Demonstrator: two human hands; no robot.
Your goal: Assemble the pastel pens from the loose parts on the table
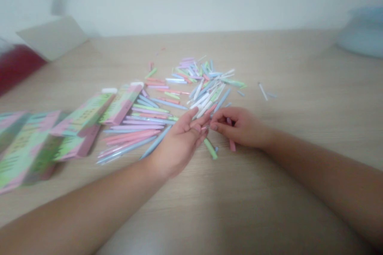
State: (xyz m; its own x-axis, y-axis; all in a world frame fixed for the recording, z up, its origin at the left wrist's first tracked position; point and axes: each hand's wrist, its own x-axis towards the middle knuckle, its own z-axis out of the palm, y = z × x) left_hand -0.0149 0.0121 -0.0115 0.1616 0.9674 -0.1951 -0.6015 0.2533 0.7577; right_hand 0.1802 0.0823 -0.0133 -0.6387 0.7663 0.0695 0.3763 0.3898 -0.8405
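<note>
My left hand (181, 141) is closed, its thumb pressed against its fingers on a thin pale pen part (205, 128). Close against it from the right, my right hand (242, 127) pinches with thumb and forefinger at the near end of that part. A pink pen barrel (232, 144) sticks out below the curled fingers of the right hand. A green pen barrel (211, 148) lies on the table beneath the hands. Beyond the fingertips spreads a loose pile of pastel and white pen parts (209, 91). Blur hides fine detail at the fingertips.
Left of my hands lies a row of pastel pens (143, 122). Pink and green printed boxes (80, 115) are stacked at the left. An open carton flap (54, 38) stands at the back left; a bluish bag (363, 34) sits at the back right. A thin white piece (263, 92) lies apart on the table.
</note>
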